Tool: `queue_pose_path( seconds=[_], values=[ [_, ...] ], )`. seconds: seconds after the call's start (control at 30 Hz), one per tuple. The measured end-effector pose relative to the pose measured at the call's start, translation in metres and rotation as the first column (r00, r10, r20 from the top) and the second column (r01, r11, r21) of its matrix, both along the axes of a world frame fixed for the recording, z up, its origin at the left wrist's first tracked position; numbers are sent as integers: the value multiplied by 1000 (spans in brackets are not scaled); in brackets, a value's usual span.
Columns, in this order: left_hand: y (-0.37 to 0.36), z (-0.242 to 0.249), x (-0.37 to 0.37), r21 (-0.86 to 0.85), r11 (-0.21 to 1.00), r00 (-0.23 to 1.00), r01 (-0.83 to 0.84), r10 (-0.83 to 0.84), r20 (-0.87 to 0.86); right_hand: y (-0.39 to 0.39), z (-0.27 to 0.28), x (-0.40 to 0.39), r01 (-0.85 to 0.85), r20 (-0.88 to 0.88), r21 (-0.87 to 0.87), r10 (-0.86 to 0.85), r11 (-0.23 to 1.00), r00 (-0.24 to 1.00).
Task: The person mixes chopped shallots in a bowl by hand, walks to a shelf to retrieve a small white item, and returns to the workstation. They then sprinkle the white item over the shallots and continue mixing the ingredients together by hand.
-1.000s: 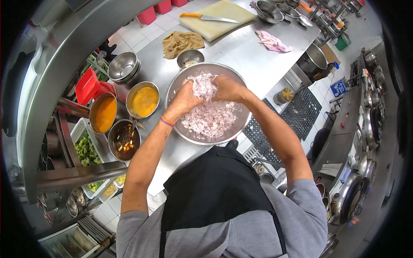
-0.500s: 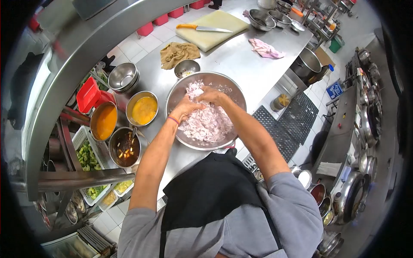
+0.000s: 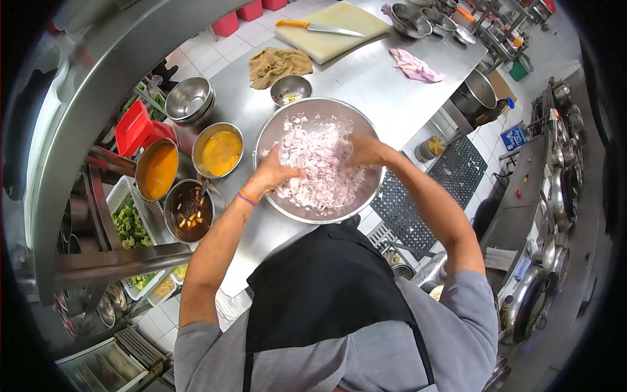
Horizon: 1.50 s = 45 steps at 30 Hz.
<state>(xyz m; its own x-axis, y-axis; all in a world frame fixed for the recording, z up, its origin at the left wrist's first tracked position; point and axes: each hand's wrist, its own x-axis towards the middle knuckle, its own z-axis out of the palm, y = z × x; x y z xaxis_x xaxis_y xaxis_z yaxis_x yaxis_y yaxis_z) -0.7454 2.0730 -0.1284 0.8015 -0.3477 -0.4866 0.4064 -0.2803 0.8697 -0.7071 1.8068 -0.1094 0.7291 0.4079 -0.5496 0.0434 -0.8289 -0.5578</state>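
Observation:
A wide steel mixing bowl holds a loose heap of pale pink sliced shallots, whitish on the surface. My left hand is inside the bowl at the left of the heap, thumb stretched out and fingers apart, with a coloured band on the wrist. At the right side my right hand reaches in from the rim, fingers spread and partly buried in the slices. Slices between the two hands are smeared by motion, and some fingertips are hidden.
Left of the bowl stand containers of beaten egg, orange liquid and dark sauce. A small bowl, brown cloth, cutting board with a knife, and pink cloth lie beyond.
My hands were close together in the shallots at the upper middle of the bowl. They have moved apart to its left and right sides, and the slices are spread loosely between them.

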Motion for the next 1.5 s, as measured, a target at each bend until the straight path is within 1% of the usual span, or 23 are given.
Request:
queue_pose_path(
  seconds=[0.03, 0.07, 0.13, 0.2, 0.27, 0.33, 0.43, 0.5, 0.53, 0.6, 0.63, 0.7, 0.77, 0.83, 0.87, 0.97, 1.0, 1.07, 1.13, 1.23, 1.27, 1.4, 1.5],
  values=[
    [-3, -3, -4, -102, 994, 986, -34, 16, -167, 2, -14, -6, 137, -130, 84, -125, 987, 984],
    [-7, -20, -2, -93, 993, 964, -74, 47, -262, 7, -35, -11, 280, -267, 148, -234, 949, 935],
    [-18, -20, -2, -129, 984, 952, -125, 82, -295, 26, -36, -15, 537, -464, 177, -412, 825, 784],
    [-25, -22, 2, -219, 955, 936, -199, 120, -331, 29, -70, -5, 627, -568, 331, -382, 706, 729],
    [-24, -27, 8, -130, 965, 933, -226, 176, -314, 42, -70, -5, 722, -652, 382, -386, 577, 653],
    [-23, -39, 16, -34, 967, 939, -254, 238, -249, 45, -79, 0, 680, -654, 465, -299, 567, 695],
    [-19, -42, 24, -421, 888, 973, -187, 109, -202, 52, -60, -2, 709, -661, 539, -294, 455, 691],
    [-20, -36, 26, -372, 918, 991, -136, 132, -35, 52, -29, -11, 659, -620, 643, -239, 391, 747],
    [-19, -36, 29, -304, 946, 989, -111, 136, 65, 52, -25, -10, 642, -566, 649, -304, 408, 766],
    [-17, -34, 36, -213, 976, 955, -51, 110, 274, 51, -3, -9, 561, -347, 568, -443, 602, 827],
    [-13, -33, 38, -81, 996, 920, -39, 67, 386, 49, 8, -7, 525, -216, 508, -489, 683, 845],
    [-10, -24, 41, 186, 982, 817, -46, -70, 572, 41, -14, 10, 375, -25, 578, -443, 725, 896],
    [-13, -7, 34, 278, 954, 788, -113, -84, 610, 37, -20, 17, 299, 63, 566, -402, 769, 914],
    [-12, -6, 35, 372, 912, 763, -173, -115, 637, 43, 21, 3, 248, 251, 404, -368, 880, 895],
    [-14, 5, 34, 375, 919, 813, -120, -126, 568, 46, 35, -2, 226, 341, 311, -330, 923, 880],
    [-18, 15, 32, 216, 976, 729, 3, -150, 668, 34, -11, 18, 12, 382, 405, -182, 914, 906],
    [-16, 19, 31, 421, 906, 792, 44, -289, 538, 30, -5, 15, -25, 384, 351, -120, 936, 915],
    [-16, 5, 18, 499, 864, 711, 66, -392, 583, 27, 13, 0, -104, 379, 242, 5, 965, 925],
    [-15, -20, -1, 603, 794, 616, 73, -512, 599, 37, 2, -30, -61, 348, -16, 63, 998, 935],
    [-36, -15, -30, 839, 524, 752, 144, -610, 252, 53, -34, -55, -68, 398, -243, 163, 968, 903],
    [-34, -36, -28, 824, 566, 684, 22, -610, 400, 57, -47, -56, -76, 428, -292, 201, 953, 881],
    [-36, -45, -12, 729, 685, 724, 5, -505, 470, 65, -67, -37, 74, 552, -68, -24, 995, 833],
    [-23, -68, 12, 627, 779, 704, -6, -442, 556, 61, -71, -22, 119, 544, 38, -120, 992, 830]
  ],
)
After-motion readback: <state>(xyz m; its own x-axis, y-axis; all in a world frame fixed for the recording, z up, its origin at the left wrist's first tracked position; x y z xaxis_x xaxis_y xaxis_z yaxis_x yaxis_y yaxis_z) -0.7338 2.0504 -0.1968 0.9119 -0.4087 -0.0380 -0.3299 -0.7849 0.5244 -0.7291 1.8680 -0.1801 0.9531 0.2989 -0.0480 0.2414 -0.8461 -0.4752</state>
